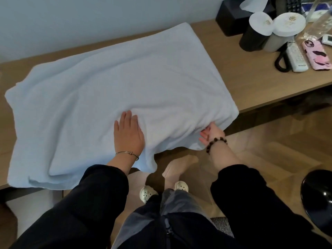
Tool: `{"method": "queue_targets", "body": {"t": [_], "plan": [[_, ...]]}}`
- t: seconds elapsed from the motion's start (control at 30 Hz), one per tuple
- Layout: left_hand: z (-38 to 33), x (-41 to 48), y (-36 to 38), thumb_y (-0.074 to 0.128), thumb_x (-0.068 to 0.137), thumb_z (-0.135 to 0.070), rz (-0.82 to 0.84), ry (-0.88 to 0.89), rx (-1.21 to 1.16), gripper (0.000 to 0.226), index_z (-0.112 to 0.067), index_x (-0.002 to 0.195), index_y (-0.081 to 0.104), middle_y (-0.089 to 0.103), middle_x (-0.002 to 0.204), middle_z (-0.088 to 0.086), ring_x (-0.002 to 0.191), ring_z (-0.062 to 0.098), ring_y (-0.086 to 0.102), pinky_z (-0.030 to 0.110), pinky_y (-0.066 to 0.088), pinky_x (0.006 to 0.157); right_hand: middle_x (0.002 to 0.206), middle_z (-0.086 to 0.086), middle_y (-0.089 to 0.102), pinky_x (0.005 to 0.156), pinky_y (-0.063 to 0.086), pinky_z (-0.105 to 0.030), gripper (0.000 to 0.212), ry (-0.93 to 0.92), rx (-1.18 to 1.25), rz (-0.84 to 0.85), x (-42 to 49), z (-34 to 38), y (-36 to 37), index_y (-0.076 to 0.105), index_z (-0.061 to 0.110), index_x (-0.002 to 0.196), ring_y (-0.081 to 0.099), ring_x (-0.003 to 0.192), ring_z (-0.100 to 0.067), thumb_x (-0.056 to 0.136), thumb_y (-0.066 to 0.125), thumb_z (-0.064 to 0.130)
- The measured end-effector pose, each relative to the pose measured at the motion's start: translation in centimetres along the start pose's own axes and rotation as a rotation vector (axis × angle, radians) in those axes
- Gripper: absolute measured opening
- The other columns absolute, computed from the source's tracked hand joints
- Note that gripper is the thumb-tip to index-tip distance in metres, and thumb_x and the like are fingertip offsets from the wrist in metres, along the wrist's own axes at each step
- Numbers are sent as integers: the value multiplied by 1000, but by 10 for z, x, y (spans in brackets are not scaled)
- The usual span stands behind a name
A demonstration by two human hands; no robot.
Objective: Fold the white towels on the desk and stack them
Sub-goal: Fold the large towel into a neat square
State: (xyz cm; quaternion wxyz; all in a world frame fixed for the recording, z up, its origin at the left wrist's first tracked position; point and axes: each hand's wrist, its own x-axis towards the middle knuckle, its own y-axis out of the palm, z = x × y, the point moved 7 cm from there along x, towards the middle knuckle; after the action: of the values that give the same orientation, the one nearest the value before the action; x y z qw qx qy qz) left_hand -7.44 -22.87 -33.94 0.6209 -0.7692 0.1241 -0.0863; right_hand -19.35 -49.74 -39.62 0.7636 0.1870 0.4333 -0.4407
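The sleeves [100,187] are stretched to the counter [251,83], where the towel [125,78] is pressed flat by the left hand [128,135], fingers [128,117] together, seemingly so its near edge, pinched by the right hand [212,133], can be folded.

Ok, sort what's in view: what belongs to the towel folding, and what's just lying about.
Job: white towel, spread on the desk; left hand flat on it; right hand at its near edge.
Lying about: tissue box, two lidded cups, remote control, phone in pink case.
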Motion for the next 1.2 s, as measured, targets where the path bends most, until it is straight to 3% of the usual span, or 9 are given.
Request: {"method": "queue_targets", "body": {"t": [0.13,0.2,0.3,0.4,0.57,0.87,0.97,1.07,1.2], "plan": [[1,0,1,39,93,-17,19,-4,27,44,-2,135,45,35,148,16,141,32,25,50,20,112,131,-11,53,99,40,-35,45,67,124,231,-12,-30,30,51,6,128,53,115,-22,93,58,34],[1,0,1,37,94,-18,29,-7,36,45,-4,136,43,34,149,15,142,31,23,49,19,113,125,-10,57,93,43,-32,34,27,71,235,-12,-35,29,56,7,119,57,107,-20,92,60,28],[1,0,2,37,94,-18,32,-10,36,46,-4,137,43,33,150,15,142,31,23,49,19,113,100,-5,66,78,48,-26,15,-91,-112,167,-12,-29,25,64,11,83,63,87,-12,89,65,25],[1,0,2,37,94,-18,33,-13,34,45,-5,137,43,33,150,15,142,30,23,49,19,113,81,-3,69,83,51,-29,30,-307,-421,90,-17,-12,27,63,18,63,63,78,-13,92,57,22],[1,1,3,35,95,-20,38,-11,37,46,-6,138,42,31,151,14,143,29,20,48,16,114,73,-9,67,78,48,-29,21,-496,-572,-44,-27,5,21,69,7,69,62,84,-25,85,59,15],[2,0,3,34,94,-20,25,-11,18,46,-6,138,42,32,150,14,143,29,21,49,17,114,73,-20,65,71,50,-35,33,-667,-741,11,-40,7,32,67,-3,69,60,75,-30,89,59,22],[3,-1,3,35,95,-20,31,-7,33,46,-6,138,42,32,151,14,143,29,20,49,17,114,56,-6,47,51,31,-25,32,-708,-917,-59,-39,18,32,51,9,56,45,59,-21,86,56,19],[1,-3,4,37,93,-20,49,33,71,47,-6,138,41,31,151,14,143,30,20,49,16,114,57,2,42,50,26,-24,33,-769,-1084,-173,-36,33,21,38,20,57,36,54,-12,88,52,24],[0,-3,7,36,93,-24,73,54,100,51,-12,143,35,27,153,14,143,30,17,50,15,114,56,0,40,53,26,-26,33,-761,-939,-150,-30,28,18,41,13,58,40,59,-18,88,53,19]]}}
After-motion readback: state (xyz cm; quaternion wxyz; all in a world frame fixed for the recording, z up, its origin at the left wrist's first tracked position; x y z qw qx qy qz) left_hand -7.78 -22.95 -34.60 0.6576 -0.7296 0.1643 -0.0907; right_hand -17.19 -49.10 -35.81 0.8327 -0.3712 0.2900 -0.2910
